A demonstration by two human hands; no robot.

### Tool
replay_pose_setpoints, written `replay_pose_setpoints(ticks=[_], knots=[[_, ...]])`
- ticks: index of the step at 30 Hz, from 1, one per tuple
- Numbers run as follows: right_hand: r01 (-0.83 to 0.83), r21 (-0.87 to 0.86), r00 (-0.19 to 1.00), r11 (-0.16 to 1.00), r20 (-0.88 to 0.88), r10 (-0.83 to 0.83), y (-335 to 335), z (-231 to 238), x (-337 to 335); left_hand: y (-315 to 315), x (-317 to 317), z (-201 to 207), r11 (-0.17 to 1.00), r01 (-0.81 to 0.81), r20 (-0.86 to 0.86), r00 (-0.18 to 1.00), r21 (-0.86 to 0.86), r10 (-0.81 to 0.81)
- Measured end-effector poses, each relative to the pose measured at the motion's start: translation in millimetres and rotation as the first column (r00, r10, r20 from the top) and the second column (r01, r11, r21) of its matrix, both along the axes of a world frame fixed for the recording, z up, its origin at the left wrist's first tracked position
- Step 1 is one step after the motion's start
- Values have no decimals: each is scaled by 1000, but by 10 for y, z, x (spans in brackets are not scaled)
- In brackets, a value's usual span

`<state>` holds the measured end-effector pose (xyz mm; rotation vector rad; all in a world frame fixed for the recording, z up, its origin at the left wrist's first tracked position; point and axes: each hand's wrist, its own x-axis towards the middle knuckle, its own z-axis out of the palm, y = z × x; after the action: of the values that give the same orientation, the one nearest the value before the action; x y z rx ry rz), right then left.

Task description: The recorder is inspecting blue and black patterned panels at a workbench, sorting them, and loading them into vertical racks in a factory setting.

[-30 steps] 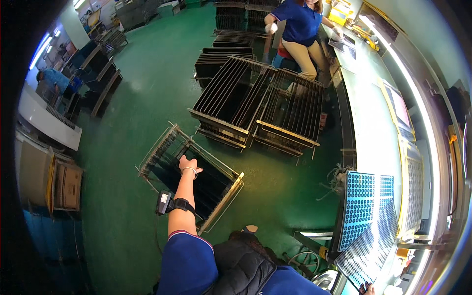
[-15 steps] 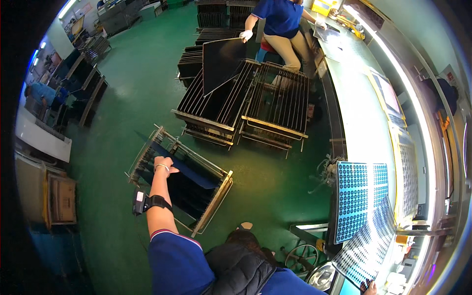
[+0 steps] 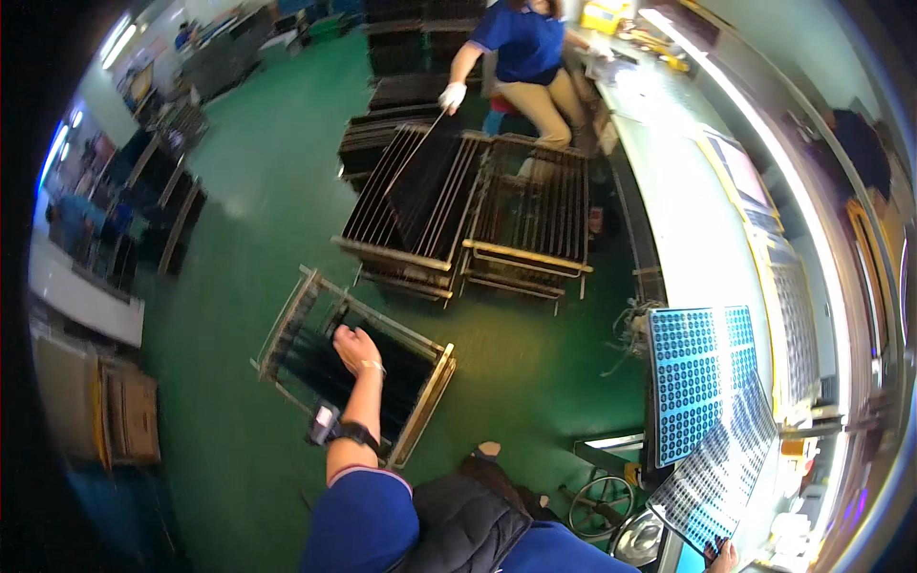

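My left hand reaches down over a metal slotted rack that stands on the floor and has dark panels in it. Its fingers are curled at a dark edge among the slots; what lies between them is too dark and blurred to make out. At the lower right, my right hand grips the near corner of a shiny sheet patterned with small dots. This sheet slants across the lower part of a blue panel with rows of dark rings, on the bright bench.
A person in a blue shirt sits ahead, one white-gloved hand holding a dark panel over a rack. Another rack stands beside it. A handwheel is below the bench. Cardboard boxes lie at left.
My left hand has shifted right and slightly down over the rack; the tilted dark blue panel beside it no longer shows. The other person's panel has turned and lowered. My right hand stays at its sheet.
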<state>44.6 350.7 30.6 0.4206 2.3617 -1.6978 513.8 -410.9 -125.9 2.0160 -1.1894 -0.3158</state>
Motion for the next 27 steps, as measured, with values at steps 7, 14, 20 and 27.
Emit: replay_pose_setpoints(ticks=[7,14,20,27], knots=[[144,-173,980,974,-115,-165,40,-332,389,2146,-2348,950,-267,896,226,-196,-353,-954],[396,-290,881,871,-146,-449,-336,601,1599,4290,-3261,1729,-842,530,560,-669,-100,-488],[17,-552,727,833,-565,-390,-8,1674,2042,4781,-3646,2303,-795,345,110,-884,-499,-453],[587,-54,732,808,-391,-558,2428,808,1467,5232,-4884,2323,-634,696,-857,-506,-339,-97]])
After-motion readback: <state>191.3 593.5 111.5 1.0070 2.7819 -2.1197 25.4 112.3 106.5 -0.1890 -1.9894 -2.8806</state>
